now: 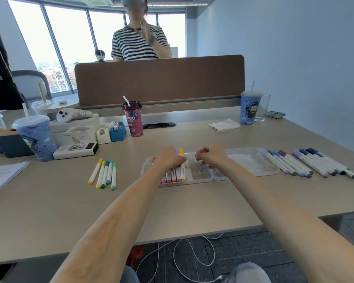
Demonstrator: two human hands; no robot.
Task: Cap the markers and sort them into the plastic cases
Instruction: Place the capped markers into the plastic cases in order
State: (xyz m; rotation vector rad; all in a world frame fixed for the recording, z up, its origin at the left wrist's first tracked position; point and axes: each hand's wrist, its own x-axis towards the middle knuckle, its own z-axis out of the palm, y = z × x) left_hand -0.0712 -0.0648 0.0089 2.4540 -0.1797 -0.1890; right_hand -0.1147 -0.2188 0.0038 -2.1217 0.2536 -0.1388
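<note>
On the far left of the tabletop point(192, 205) a blue cup point(36, 137) is standing, with a group of yellow and green markers point(105, 173) lying capped, side by side, just to its right and nearer the person. Further back, a purple cup point(133, 119) is standing with a straw in it.

In the middle, a clear plastic case point(201, 173) is sitting open. Red and orange markers point(173, 177) are lying in a row in its left part. The left hand point(170, 158) is reaching over that row, its fingers curling around an orange-capped marker point(182, 155) at the row's right end. The marker's cap is poking out past the knuckles.

The right hand point(209, 157) is hovering over the case's bare compartments with its fingers curled in. Whether it is pinching anything cannot be told.

Right of it, a second clear case point(251, 160) is lying flat. Beside that, blue, purple and grey markers point(307, 164) are lying in a slanted row.
</note>
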